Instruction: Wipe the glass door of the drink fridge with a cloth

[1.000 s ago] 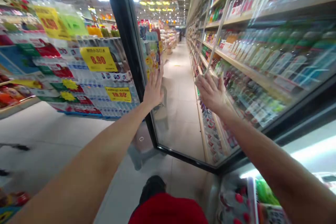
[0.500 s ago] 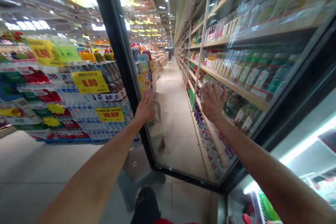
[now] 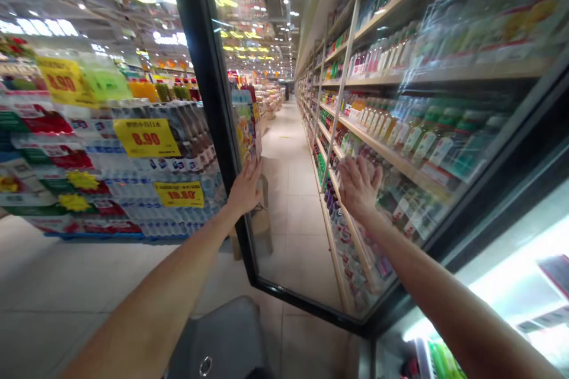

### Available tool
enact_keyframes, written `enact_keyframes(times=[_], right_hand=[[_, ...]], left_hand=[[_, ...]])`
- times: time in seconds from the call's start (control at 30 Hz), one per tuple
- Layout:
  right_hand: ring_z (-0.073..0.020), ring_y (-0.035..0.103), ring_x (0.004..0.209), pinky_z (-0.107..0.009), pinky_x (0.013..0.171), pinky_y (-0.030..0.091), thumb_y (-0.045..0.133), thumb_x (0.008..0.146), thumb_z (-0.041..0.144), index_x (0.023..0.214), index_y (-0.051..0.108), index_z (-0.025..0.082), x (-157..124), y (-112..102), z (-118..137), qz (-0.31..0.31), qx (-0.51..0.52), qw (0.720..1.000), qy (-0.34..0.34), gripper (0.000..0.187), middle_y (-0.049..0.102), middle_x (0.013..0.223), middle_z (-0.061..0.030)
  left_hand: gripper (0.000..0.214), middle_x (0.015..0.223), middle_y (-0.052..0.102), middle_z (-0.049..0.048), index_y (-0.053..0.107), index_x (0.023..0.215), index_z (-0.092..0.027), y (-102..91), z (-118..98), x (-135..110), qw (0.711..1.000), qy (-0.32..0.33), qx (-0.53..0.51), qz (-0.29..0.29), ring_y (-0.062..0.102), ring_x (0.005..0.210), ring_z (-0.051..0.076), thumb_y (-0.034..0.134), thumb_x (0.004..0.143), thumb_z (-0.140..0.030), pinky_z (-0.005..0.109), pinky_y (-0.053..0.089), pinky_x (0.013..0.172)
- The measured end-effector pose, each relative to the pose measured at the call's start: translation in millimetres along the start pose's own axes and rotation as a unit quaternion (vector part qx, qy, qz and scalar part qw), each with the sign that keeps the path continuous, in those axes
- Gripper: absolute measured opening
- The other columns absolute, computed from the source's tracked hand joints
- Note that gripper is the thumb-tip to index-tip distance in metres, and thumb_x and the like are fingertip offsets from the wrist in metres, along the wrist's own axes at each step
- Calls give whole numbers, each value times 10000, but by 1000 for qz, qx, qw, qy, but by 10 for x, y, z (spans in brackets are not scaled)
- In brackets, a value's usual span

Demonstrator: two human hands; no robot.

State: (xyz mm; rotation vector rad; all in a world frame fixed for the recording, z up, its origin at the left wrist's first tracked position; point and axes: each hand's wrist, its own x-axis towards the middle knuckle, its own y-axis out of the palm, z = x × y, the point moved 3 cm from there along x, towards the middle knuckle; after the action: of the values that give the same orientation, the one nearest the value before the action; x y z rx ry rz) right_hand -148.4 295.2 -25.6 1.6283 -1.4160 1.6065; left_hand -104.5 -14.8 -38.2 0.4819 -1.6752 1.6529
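Head view: at centre, your left hand (image 3: pixel 245 188) and right hand (image 3: pixel 359 186) rest open, gripping nothing, on the glass cooler door (image 3: pixel 300 225); probably heavy, slippery; better hold its black frame (image 3: pixel 213 100).

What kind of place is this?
Likely a supermarket: yellow price signs on stacked goods, long shelves of bottles, and what looks like a cooler's glass door.

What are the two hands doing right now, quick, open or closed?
Bare left hand: open, at the clear glass door with a black frame, nothing seen in it.
Bare right hand: open, palm toward the same door, nothing seen in it.
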Motion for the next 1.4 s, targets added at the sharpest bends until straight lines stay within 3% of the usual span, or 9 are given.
enact_keyframes(times=[0.17, 0.37, 0.6, 0.8, 1.2, 1.3, 1.4], right_hand=[[-230, 305, 1351, -512, 1111, 0, 453, 836, 239, 1283, 497, 226, -7, 19, -28, -9, -10, 1000, -27, 450, 488, 1368, -86], [-219, 330, 1338, -520, 1109, 53, 449, 841, 198, 1280, 497, 251, -16, 19, -106, 30, 23, 999, -20, 445, 492, 1368, -75], [-216, 336, 1335, -484, 1121, 37, 448, 838, 155, 1294, 493, 229, -6, -27, -86, -4, 22, 999, -41, 465, 495, 1367, -66], [-177, 265, 1369, -435, 1138, -17, 466, 831, 153, 1302, 478, 214, -7, -24, -91, -48, 5, 995, -82, 475, 528, 1335, -61], [-192, 275, 1369, -446, 1140, -2, 479, 843, 159, 1295, 493, 200, 4, -50, -77, -52, 9, 995, -81, 454, 540, 1323, -69], [-211, 299, 1357, -471, 1138, 28, 448, 854, 123, 1322, 463, 200, -154, 49, 65, -18, 39, 995, -90, 475, 513, 1349, -73], [-199, 367, 1317, -438, 1128, 166, 408, 849, 75, 1331, 449, 180, -487, 247, 367, 67, 106, 978, -166, 495, 497, 1363, -79]], left_hand=[[813, 1534, 106, 144, 190, 1437, -149, 40, 22, 52, 999, -30, -2, 24, 103, 1406, 314, 521, 695, -178, 508, 273, 1089], [832, 1538, 60, 150, 183, 1437, -157, 75, -4, 88, 999, -34, -14, 26, 101, 1406, 316, 526, 678, -172, 512, 268, 1086], [862, 1533, 75, 167, 142, 1442, -144, 91, -44, 109, 999, -41, -19, -3, 91, 1404, 328, 531, 672, -143, 527, 266, 1087], [875, 1537, 42, 158, 144, 1443, -139, 127, -48, 125, 999, -50, -20, 5, 66, 1406, 329, 541, 664, -127, 502, 239, 1110], [877, 1536, 71, 154, 136, 1447, -150, 96, -39, 128, 999, -39, -14, 10, 99, 1406, 316, 526, 662, -120, 512, 274, 1092], [891, 1539, 11, 158, 102, 1453, -133, 123, -69, 123, 999, -42, -13, -2, 38, 1410, 318, 538, 676, -137, 512, 222, 1116], [859, 1537, 30, 164, 99, 1455, -134, 152, -79, 119, 999, -46, -11, -14, 38, 1409, 323, 549, 726, -194, 516, 218, 1116]])
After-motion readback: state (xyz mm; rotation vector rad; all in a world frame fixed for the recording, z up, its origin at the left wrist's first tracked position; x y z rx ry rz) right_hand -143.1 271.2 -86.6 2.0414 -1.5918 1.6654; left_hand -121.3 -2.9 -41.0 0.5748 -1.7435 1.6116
